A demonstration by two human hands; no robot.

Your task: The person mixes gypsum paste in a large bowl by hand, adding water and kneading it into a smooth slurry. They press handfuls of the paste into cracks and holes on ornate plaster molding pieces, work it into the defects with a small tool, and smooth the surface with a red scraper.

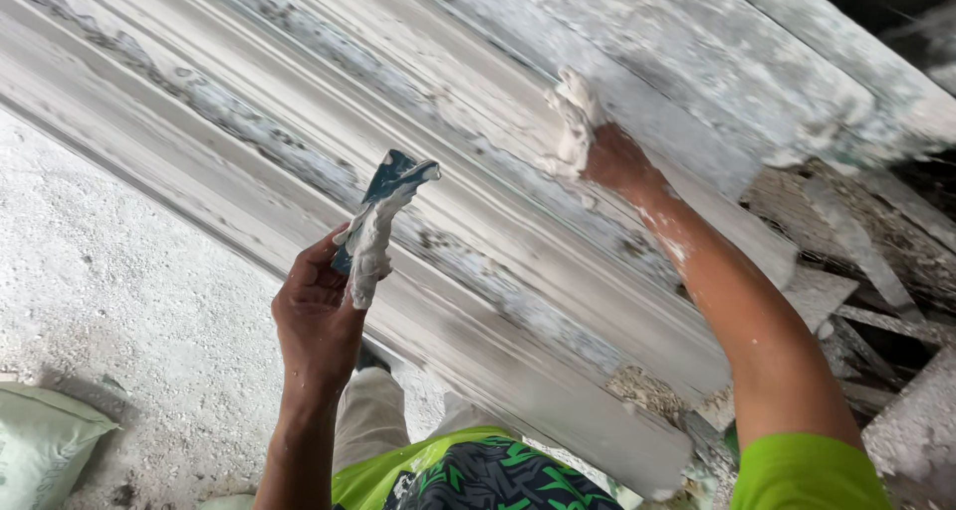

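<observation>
My left hand (321, 316) grips a small blue scraper (383, 203) smeared with white plaster, held upright just in front of a long grooved plaster moulding (448, 151). My right hand (588, 136), coated in wet white plaster, presses flat on the moulding's upper ridge, fingers spread over a lump of plaster. The moulding runs diagonally from upper left to lower right, its profile streaked grey and white.
A white dusty floor (119, 301) lies to the left. A pale green sack (40, 445) sits at the lower left corner. Broken plaster pieces and rubble (856, 271) pile up at the right. My knees and green patterned shorts (478, 475) show below.
</observation>
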